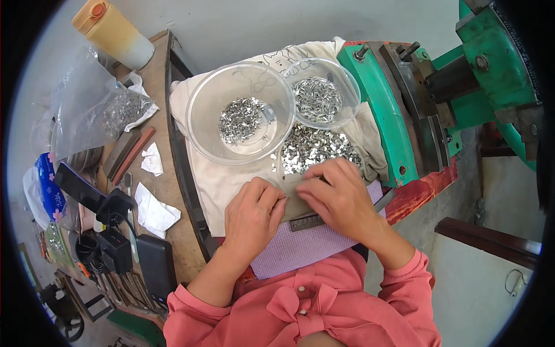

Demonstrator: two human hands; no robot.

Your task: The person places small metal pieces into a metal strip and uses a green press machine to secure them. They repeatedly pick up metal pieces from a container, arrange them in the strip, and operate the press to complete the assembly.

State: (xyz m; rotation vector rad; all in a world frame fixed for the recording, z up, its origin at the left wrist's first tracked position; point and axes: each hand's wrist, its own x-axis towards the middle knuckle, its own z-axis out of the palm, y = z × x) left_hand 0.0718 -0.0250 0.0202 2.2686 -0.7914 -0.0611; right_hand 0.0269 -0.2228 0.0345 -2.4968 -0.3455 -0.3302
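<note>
My left hand [253, 218] hovers over the cloth with thumb and fingertips pressed together; anything in that pinch is too small or hidden to name. Facing it, my right hand [340, 199] has its fingers curled in and its thumb toward them, at the near edge of a pile of small shiny metal pieces [312, 149]. What the right fingers hold, if anything, does not show. Beyond the left hand stands a large clear round tub [199, 130] with small metal parts [240, 118] in it. A smaller clear tub [354, 87] holds thin metal pieces [317, 99].
A green machine [399, 156] with dark steel jaws rises on the right. Below my hands lie a short metal ruler [306, 222] and a purple woven mat [295, 248]. The wooden bench [185, 248] at left carries a yellow bottle [115, 34], plastic bags, tissues and a black power bank [156, 269].
</note>
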